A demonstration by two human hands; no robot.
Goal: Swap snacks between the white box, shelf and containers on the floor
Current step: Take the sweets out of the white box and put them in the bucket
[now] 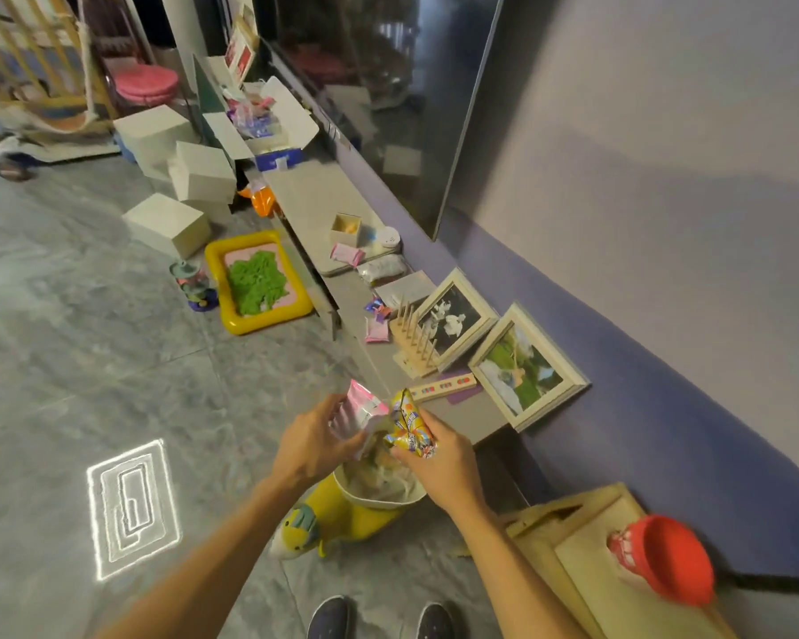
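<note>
A long grey shelf [305,196] runs along the wall, with the open white box [268,126] at its far end. Below the hands sits a yellow duck-shaped bin [342,514] on the floor. The left hand [312,447] is clamped on a pink packet [358,410]; the right hand [448,470] grips a yellow packet [409,426]. Held loosely above the bin, either slippery packet could drop back in.

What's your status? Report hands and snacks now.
Left hand gripping pink snack packet. Right hand gripping yellow snack packet. Both above yellow bird-shaped container. Nothing in the way.
</note>
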